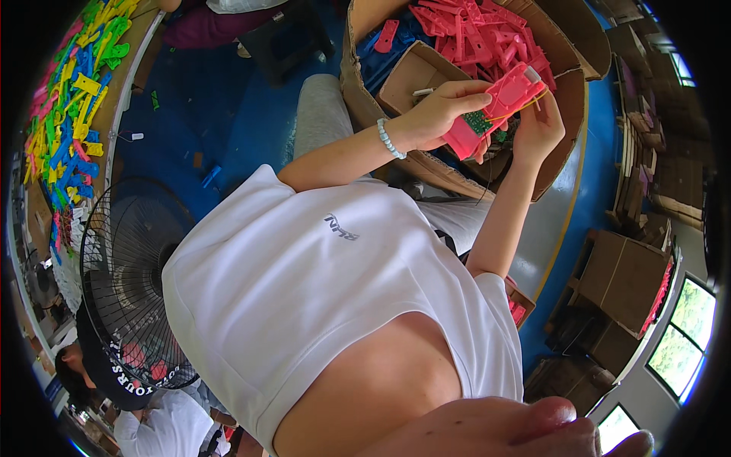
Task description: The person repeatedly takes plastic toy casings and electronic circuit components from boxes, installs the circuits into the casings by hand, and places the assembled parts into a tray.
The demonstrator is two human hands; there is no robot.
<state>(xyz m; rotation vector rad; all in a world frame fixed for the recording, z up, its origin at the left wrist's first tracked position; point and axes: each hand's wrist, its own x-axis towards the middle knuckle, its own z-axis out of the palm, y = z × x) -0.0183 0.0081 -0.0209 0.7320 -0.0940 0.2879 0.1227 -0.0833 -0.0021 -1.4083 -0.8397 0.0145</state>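
Over an open cardboard carton, both my hands hold a pink plastic housing (512, 90). My left hand (445, 114), with a beaded bracelet at the wrist, is closed around its left side, thumb on top. At the upper right end, the fingers of my right hand (541, 128) pinch the housing by its edge. A green circuit board (477, 122) shows beside my left fingers, and a thin yellow wire (521, 109) runs across the housing toward my right hand. My fingers hide part of the board and the lower pink piece.
The large carton (354, 84) bears a pile of pink plastic parts (480, 34), some blue ones and a smaller cardboard box (403, 75). A wire fan (145, 266) stands at my left, near a table of coloured plastic parts (80, 107). Another person (164, 423) sits lower left. Cartons (620, 274) stack at right.
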